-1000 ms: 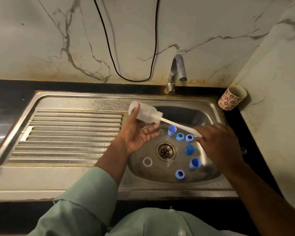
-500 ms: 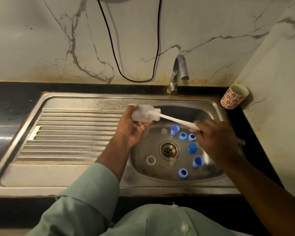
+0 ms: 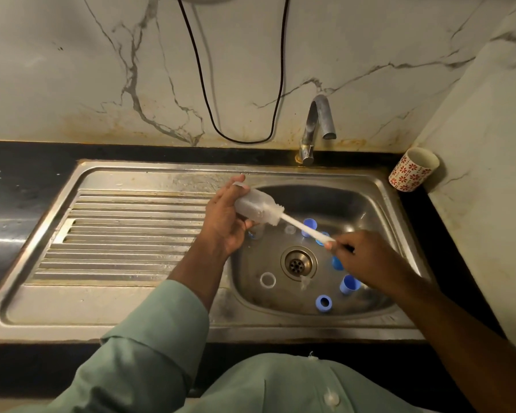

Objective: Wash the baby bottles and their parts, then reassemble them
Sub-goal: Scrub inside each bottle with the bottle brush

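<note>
The fingers of the left hand [image 3: 225,217] are wrapped around the clear baby bottle [image 3: 255,207], now holding it on its side over the sink's left rim, mouth toward the basin; a second ago it lay loosely on an open palm. The right hand [image 3: 367,257] pinches the white brush handle [image 3: 307,229], and the brush head sits deeper inside the bottle than a moment back. That suggests scrubbing of this bottle is under way, with rinsing and reassembly still ahead. Blue caps and rings [image 3: 323,303] and a clear ring [image 3: 267,280] lie around the drain [image 3: 298,262] on the floor of the sink [image 3: 379,186]. The tap [image 3: 318,126] at the back edge shows no water running.
</note>
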`<state>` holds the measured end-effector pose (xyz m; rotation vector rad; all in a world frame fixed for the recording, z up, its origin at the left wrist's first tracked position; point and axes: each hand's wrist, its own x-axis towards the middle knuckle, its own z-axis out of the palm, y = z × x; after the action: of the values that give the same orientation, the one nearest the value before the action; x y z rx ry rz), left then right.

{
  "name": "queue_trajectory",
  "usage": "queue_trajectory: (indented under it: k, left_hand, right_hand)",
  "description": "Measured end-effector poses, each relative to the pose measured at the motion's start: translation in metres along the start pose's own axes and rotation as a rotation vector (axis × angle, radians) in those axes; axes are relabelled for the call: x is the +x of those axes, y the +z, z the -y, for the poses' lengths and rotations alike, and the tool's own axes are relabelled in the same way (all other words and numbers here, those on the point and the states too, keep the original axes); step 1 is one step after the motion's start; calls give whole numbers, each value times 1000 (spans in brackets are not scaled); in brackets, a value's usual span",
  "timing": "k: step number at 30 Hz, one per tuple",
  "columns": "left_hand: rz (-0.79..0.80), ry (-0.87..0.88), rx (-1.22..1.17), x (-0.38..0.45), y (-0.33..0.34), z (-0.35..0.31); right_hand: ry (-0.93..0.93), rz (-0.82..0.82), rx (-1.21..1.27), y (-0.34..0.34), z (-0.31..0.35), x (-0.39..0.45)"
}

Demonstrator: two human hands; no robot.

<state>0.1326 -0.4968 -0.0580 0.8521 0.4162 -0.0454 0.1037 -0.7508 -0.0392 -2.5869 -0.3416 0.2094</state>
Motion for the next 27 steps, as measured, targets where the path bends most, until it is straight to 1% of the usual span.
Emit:
queue_trajectory:
  k: [1, 4, 6, 7, 9, 10, 12, 14, 16, 18, 19, 21, 23, 24, 25, 27]
  left_hand:
    - [-8, -10, 9, 0, -1, 1]
    - [17, -41, 8, -5, 0, 10]
    - [43, -41, -40, -8, 3, 17]
    - [46, -38, -83, -8, 5, 19]
    - [36, -18, -144, -6, 10, 20]
    - [26, -5, -144, -5, 10, 20]
    - [15, 10, -108, -2, 7, 21]
    - [13, 9, -52, -1, 2, 25]
    - [-5, -5, -11, 0, -1, 31]
    - [-7, -20, -20, 0, -2, 37]
    - [9, -28, -35, 0, 0, 38]
    - [36, -34, -45, 3, 3, 37]
    - [18, -13, -11, 6, 4, 36]
    - [3, -4, -3, 8, 4, 35]
    - [-11, 3, 1, 8, 2, 35]
    - [-36, 11, 24, 9, -3, 37]
  right_hand:
    - [16, 60, -19, -2, 1, -2]
    - [-33, 197, -100, -22, 0, -2]
    - [-59, 222, -20, -34, -1, 1]
    - [-58, 202, 42, -36, -2, 2]
    - [-26, 101, 151, -31, -3, 4]
    - [8, 58, 193, -25, -3, 4]
    - [90, 26, 207, -9, -4, 0]
    - [128, 54, 107, 5, -6, -9]
    - [99, 124, 27, 3, -10, -15]
    - [41, 193, 5, -14, -16, -15]
    - [4, 195, 27, -22, -19, -13]
    - [-28, 112, 159, -30, -21, -10]
    - [10, 9, 245, -17, -18, -6]
    - [59, -3, 252, -7, -15, -4]
    - [121, 11, 247, 3, -13, -4]
    - [219, 69, 160, 15, -10, -5]
